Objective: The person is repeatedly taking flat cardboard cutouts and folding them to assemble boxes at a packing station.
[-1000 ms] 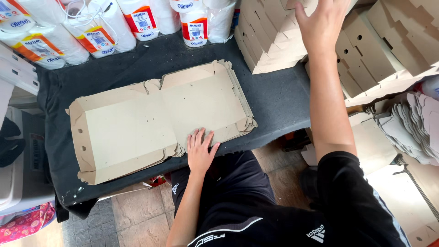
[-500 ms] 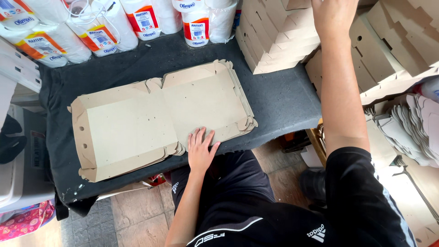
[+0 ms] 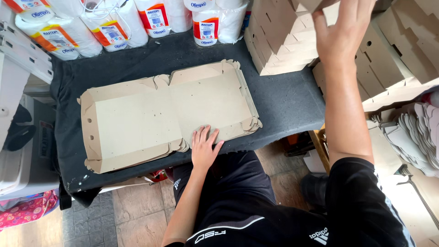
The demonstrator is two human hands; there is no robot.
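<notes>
Down on the dark grey cloth-covered table (image 3: 283, 105) lies a stack of flat, unfolded brown cardboard box blanks (image 3: 164, 114), spread open with the flaps pointing outward on all sides. The person's left hand (image 3: 204, 148) rests palm-down on the near edge of that stack, fingers spread and relaxed, pressing on the cardboard rather than gripping it. The right hand (image 3: 343, 27) reaches up and away to the far right, its fingers curled against a tall pile of folded brown cardboard boxes (image 3: 279, 41) standing at the back of the table; whether it actually grips one cannot be told, since the fingertips run out of the frame. Behind the blanks, along the table's far edge, stand white paper rolls in wrappers with orange and red labels (image 3: 109, 27). More cut cardboard pieces (image 3: 411, 137) lie heaped to the right, off the table.
</notes>
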